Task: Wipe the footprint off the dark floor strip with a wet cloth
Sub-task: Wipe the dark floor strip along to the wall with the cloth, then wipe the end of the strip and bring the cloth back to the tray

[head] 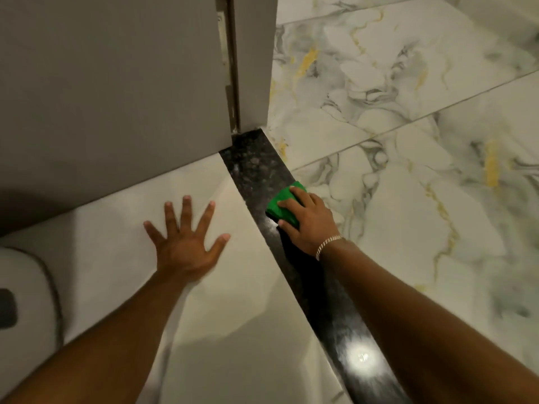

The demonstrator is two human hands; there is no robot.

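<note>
The right hand [306, 217] presses a folded green cloth [284, 204] flat onto the dark speckled floor strip [256, 167], fingers curled over the cloth's top, at the strip's right edge beside the marbled tiles [408, 112]. The left hand [186, 240] lies empty, fingers spread wide, on the pale tile [233, 316] left of the strip. Dusty marks show on the strip between the cloth and the grey door [116, 83].

Dim, warm light; a glare spot on the dark floor strip [361, 357], edges bowed, the left forearm perhaps motion-blurred.
</note>
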